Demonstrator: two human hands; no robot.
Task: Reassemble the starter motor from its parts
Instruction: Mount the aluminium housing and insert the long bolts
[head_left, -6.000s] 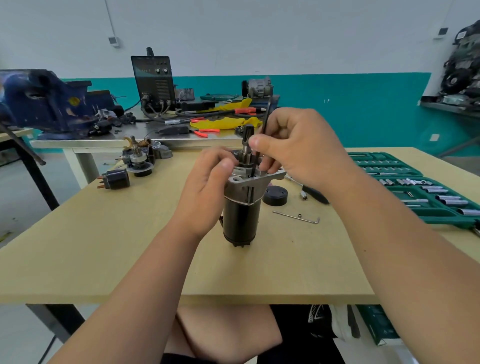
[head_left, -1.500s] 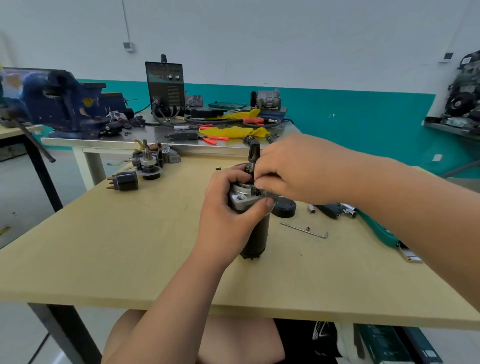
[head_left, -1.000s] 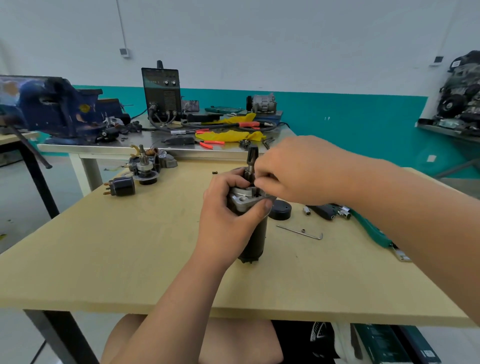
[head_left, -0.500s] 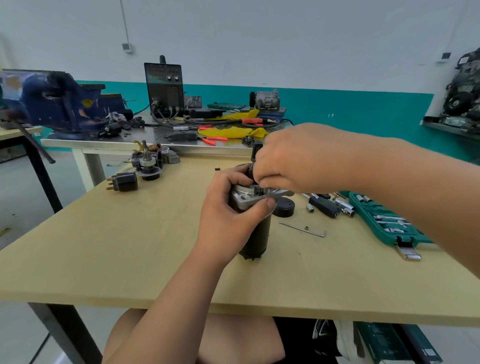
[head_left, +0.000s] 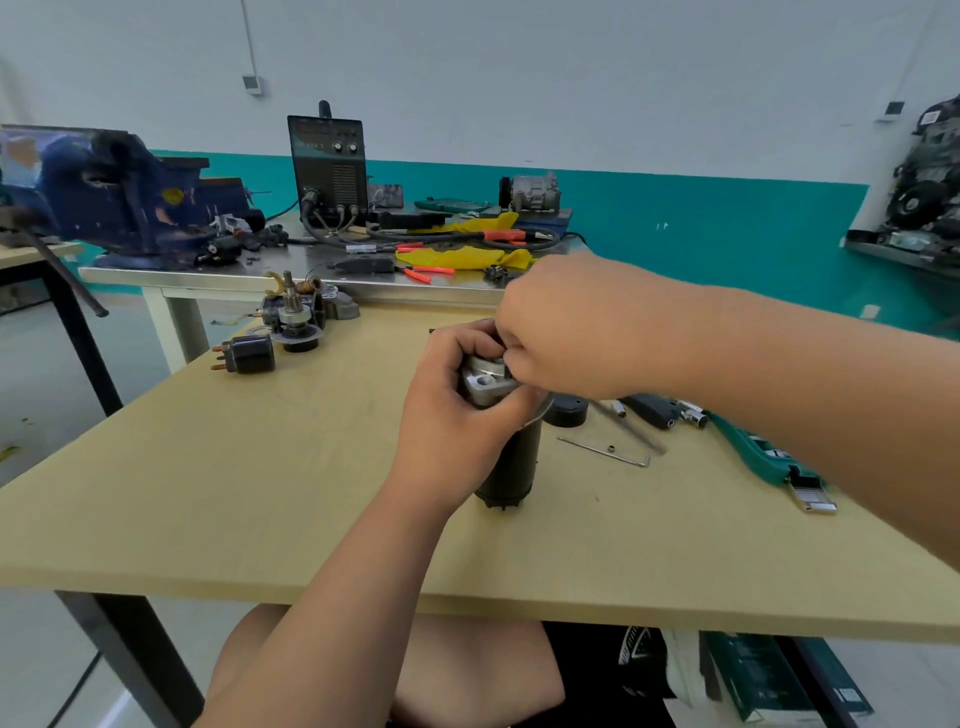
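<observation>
The starter motor (head_left: 511, 467), a black cylinder with a silver flange on top, stands upright on the wooden table (head_left: 260, 493). My left hand (head_left: 457, 410) grips it around the flange. Over the motor's top sits my right hand (head_left: 561, 327), fingers curled at the shaft; what they pinch is hidden. At the far left of the table lie a black solenoid (head_left: 247, 354) and a cluster of loose starter parts (head_left: 301, 314). A black round cap (head_left: 569, 410) sits just right of the motor.
A thin hex key (head_left: 605, 451), a black-handled tool (head_left: 649, 410) and a green socket case (head_left: 763, 457) lie to the right. Behind stands a metal bench (head_left: 234, 275) with a blue vise (head_left: 104, 192), a black welder (head_left: 327, 166), yellow cloth and red pliers.
My right hand has come down over the shaft, which it now hides. The left hand keeps its grip on the flange. The view shifted slightly.
</observation>
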